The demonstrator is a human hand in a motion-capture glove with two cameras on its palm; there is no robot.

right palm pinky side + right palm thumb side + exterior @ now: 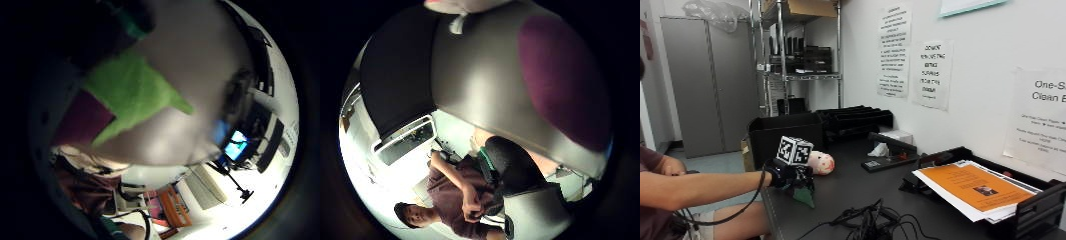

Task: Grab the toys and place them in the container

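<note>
At the near left edge of the black table (859,192), my gloved right hand (788,176) grips a green plush toy (804,196), which hangs below the fingers just above the tabletop. The toy's green cloth (131,92) and a maroon part (82,120) fill much of the little finger side palm view; the maroon part (565,75) also shows close in the thumb side view. A round pale toy head (820,162) with red marks lies on the table just behind the hand. The black container (788,134) stands open behind that, at the table's left edge.
A tangle of black cables (873,225) lies on the table's front. A paper tray with orange sheets (979,190) sits at the right. Black trays (856,120) and a small flat box (889,160) stand along the wall.
</note>
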